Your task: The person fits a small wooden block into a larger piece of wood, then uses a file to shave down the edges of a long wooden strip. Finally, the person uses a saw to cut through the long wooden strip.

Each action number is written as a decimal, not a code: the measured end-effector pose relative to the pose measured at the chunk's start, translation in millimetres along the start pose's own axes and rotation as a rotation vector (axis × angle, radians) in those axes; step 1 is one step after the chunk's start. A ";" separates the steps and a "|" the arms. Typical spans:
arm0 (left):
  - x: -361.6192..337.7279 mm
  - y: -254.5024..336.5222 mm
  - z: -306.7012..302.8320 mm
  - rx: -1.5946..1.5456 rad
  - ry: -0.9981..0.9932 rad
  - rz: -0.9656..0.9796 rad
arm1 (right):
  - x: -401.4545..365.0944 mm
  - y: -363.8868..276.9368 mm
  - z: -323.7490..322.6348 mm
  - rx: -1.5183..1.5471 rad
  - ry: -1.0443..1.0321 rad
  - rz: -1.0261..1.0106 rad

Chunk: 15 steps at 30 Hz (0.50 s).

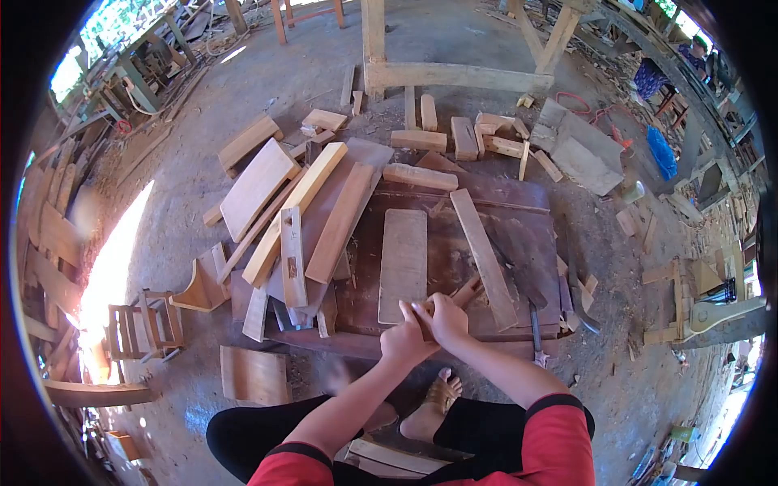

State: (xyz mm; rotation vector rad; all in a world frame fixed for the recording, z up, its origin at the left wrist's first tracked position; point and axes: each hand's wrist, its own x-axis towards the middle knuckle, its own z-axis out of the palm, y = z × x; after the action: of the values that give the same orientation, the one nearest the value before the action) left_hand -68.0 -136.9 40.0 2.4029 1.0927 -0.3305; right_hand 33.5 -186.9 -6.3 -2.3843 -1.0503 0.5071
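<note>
My left hand (407,340) and my right hand (446,320) are close together above the near edge of a low, dark reddish-brown board (356,259). Both are closed round a small brown wooden piece (423,312), mostly covered by the fingers. Just beyond them a flat, pale rectangular block (403,255) lies on the board. A long narrow wooden strip (484,259) lies slanted to the right of the hands. Behind my right hand, a short brown wooden piece (467,292) shows in part.
Stacked planks (340,223) cover the board's left side. A metal tool (536,324) lies at its right edge. Loose blocks (418,139) are scattered beyond it, below a wooden frame (462,77). A person (695,53) is at the far right.
</note>
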 end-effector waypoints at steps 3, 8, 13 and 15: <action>-2.3 -2.0 13.1 0.002 0.027 0.048 | -5.9 4.5 5.3 -0.042 0.030 -0.050; 84.6 -5.0 -4.6 0.060 0.026 0.022 | 79.1 -3.0 10.8 -0.178 0.089 -0.048; 258.5 -19.0 -16.4 0.393 0.396 0.125 | 246.7 -9.1 21.7 -0.240 0.251 -0.051; 301.2 -9.9 -59.8 0.304 0.173 0.021 | 297.4 -34.1 -3.8 -0.317 -0.061 0.077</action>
State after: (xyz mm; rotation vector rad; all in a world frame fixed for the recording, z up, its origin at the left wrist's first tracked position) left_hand 122.4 92.9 -33.0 2.7532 1.1622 -0.3040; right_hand 204.9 57.9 -25.1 -2.7094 -1.1417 0.4726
